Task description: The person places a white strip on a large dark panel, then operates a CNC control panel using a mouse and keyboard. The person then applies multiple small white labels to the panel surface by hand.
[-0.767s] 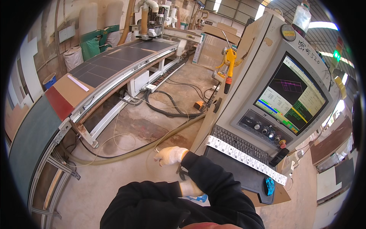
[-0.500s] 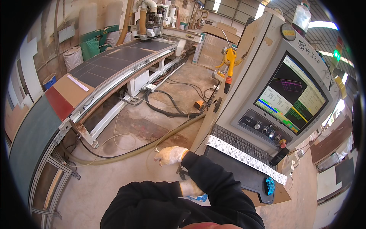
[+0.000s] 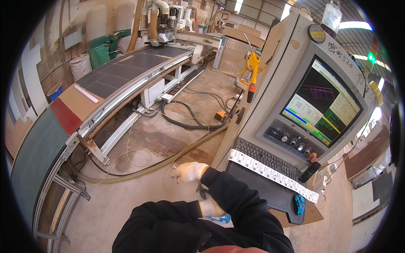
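Where the two black sleeves (image 3: 236, 194) cross, I read two hands in pale knitted gloves of coarse texture. Right hand (image 3: 190, 172): extended leftward above the floor, fingers bent and held close together. A small pale thing (image 3: 173, 166) shows at its fingertips; I cannot tell whether it is pinched. Left hand (image 3: 211, 208): tucked beneath the right forearm, fingers hidden, so I cannot tell their state. A blue-and-white item (image 3: 222, 219) shows just below it, partly covered.

To the right, I locate the console (image 3: 270, 114): beige painted housing, worn in patches, with a lit screen (image 3: 320, 101) and a round red knob (image 3: 312, 157). Its flat, dark tray (image 3: 257, 191) bears a black keyboard (image 3: 270, 157), a long white paper strip (image 3: 273, 176) and a rounded, blue patterned thing (image 3: 299, 204).

Surface: stained, hard floor (image 3: 114, 206), crossed by a thick tan hose (image 3: 168, 161). At left stands a long machine bed (image 3: 126, 95) carrying a dark sheet (image 3: 122, 69) divided into rectangles and a slim white bar (image 3: 86, 93). Room: a workshop under a ribbed roof (image 3: 270, 10).
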The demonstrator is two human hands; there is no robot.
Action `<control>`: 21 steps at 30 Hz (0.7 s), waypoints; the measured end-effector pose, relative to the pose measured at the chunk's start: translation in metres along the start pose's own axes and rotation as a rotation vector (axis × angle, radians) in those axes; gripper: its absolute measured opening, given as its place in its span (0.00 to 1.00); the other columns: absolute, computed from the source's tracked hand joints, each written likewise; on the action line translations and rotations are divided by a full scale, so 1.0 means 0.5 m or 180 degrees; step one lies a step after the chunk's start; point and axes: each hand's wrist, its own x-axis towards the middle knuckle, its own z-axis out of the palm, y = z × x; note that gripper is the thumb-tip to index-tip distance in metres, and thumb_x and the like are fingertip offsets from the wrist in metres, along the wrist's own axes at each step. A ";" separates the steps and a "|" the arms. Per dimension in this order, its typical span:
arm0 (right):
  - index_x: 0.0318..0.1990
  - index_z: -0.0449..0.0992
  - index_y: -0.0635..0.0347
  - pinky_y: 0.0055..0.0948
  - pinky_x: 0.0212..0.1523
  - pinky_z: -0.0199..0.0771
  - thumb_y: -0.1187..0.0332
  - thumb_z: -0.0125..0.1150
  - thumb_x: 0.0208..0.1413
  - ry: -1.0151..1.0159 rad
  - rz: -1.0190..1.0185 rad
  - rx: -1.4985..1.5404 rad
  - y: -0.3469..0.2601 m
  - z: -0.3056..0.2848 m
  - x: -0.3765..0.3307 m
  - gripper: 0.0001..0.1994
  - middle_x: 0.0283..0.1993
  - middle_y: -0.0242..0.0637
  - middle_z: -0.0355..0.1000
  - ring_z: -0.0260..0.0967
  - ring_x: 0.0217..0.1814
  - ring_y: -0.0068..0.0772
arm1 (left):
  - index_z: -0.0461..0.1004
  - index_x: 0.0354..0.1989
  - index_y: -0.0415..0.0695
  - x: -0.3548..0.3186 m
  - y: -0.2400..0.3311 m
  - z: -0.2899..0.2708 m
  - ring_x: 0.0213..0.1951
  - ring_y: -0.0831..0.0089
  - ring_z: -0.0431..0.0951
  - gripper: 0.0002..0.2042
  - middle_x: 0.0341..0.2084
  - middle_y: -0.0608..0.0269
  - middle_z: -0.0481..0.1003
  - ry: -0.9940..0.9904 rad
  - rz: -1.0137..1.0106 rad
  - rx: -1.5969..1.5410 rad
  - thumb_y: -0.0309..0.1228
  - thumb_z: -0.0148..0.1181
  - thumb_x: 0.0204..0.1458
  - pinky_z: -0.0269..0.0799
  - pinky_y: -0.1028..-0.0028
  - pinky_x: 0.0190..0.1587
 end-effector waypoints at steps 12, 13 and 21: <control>0.61 0.77 0.51 0.46 0.59 0.72 0.57 0.62 0.58 0.0046 -0.0077 0.0006 0.010 0.009 0.009 0.23 0.56 0.47 0.78 0.74 0.60 0.52 | 0.61 0.74 0.49 0.005 0.011 -0.012 0.75 0.67 0.56 0.24 0.75 0.59 0.58 -0.0273 -0.0266 0.0586 0.39 0.49 0.71 0.52 0.65 0.76; 0.61 0.77 0.51 0.46 0.59 0.72 0.56 0.62 0.58 0.0036 -0.0073 0.0008 0.011 0.009 0.009 0.23 0.56 0.47 0.78 0.74 0.60 0.52 | 0.61 0.74 0.49 0.006 0.008 -0.012 0.75 0.67 0.56 0.24 0.75 0.60 0.58 -0.0268 -0.0273 0.0604 0.39 0.49 0.71 0.52 0.65 0.76; 0.62 0.77 0.51 0.47 0.57 0.75 0.59 0.60 0.54 0.0098 -0.0099 -0.0012 0.006 0.006 0.004 0.26 0.55 0.48 0.79 0.76 0.58 0.54 | 0.61 0.73 0.49 0.024 -0.011 -0.009 0.75 0.68 0.57 0.23 0.74 0.60 0.59 -0.0196 -0.0279 0.0680 0.39 0.48 0.72 0.53 0.66 0.75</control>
